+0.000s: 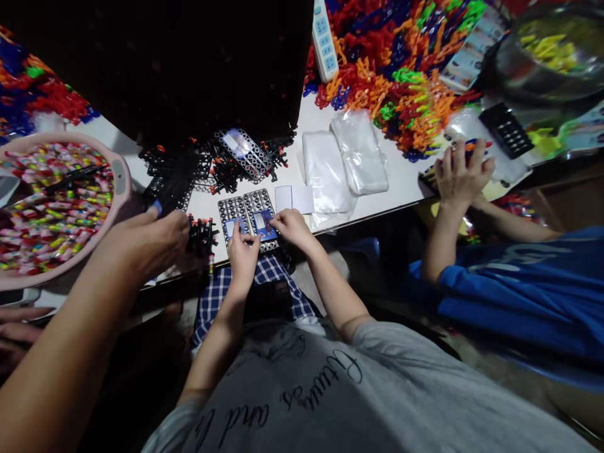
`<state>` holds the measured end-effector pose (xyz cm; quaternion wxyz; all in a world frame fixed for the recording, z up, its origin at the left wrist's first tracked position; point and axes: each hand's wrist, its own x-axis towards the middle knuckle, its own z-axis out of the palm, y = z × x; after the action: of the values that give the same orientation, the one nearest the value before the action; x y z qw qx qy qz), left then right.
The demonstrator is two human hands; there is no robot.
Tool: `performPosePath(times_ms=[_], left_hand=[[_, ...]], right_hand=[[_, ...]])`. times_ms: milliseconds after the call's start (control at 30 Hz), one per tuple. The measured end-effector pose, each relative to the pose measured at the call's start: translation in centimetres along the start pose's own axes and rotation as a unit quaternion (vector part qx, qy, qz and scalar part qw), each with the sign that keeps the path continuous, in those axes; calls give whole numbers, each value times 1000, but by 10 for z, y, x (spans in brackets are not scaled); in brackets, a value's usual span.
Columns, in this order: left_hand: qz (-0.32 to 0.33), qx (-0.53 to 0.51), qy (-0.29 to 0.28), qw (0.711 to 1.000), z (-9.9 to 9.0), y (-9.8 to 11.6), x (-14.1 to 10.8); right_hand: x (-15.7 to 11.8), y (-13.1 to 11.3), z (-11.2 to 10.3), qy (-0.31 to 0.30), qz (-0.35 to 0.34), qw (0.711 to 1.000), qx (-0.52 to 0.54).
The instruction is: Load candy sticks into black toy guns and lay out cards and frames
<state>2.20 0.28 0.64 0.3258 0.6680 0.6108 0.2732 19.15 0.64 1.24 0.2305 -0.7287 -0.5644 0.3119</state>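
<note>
Two black perforated plastic plates lie side by side at the table's front edge. A small blue printed card (265,225) rests on the right plate (255,200), and another blue card (229,228) on the left plate (229,206). My left hand (244,253) is over the left plate, fingers apart, a fingertip touching its card. My right hand (293,228) pinches the right-hand edge of the blue card on the right plate. Just beyond it lies a white folded paper (293,198).
Clear plastic bags (325,170) lie to the right. At left, a co-worker's hand (160,242) reaches in near black plastic parts (226,173) and a pink basin (120,182) of small colourful pieces. Another co-worker's hand (462,173) is at right. A large dark box (189,63) stands behind; a power strip (325,44) lies beside it.
</note>
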Motion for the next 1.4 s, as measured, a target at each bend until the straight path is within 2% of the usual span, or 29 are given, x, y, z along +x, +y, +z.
performPosePath(times_ms=[100,233,367,467,633,933,1267,1400], left_hand=[[26,83,21,996,0,-2,-7],[82,171,-16,982,7,-13,-38],[141,199,-59,968,21,-18,-76],[174,195,-70,963,30,-14,-88],[194,212,-84,954,36,-8,-83],[149,256,-136,945,44,-6,-70],[108,253,-178,945,42,1,-65],[117,236,-188,946,39,3,-62]], right_hand=[[0,4,4,-12,9,1000,2],[1,8,7,-7,11,1000,5],[1,9,8,-7,12,1000,12],[1,9,10,-10,10,1000,24],[2,13,16,8,17,999,43],[2,15,22,10,22,999,32],[-2,12,32,53,30,997,-37],[-7,9,31,91,50,991,-84]])
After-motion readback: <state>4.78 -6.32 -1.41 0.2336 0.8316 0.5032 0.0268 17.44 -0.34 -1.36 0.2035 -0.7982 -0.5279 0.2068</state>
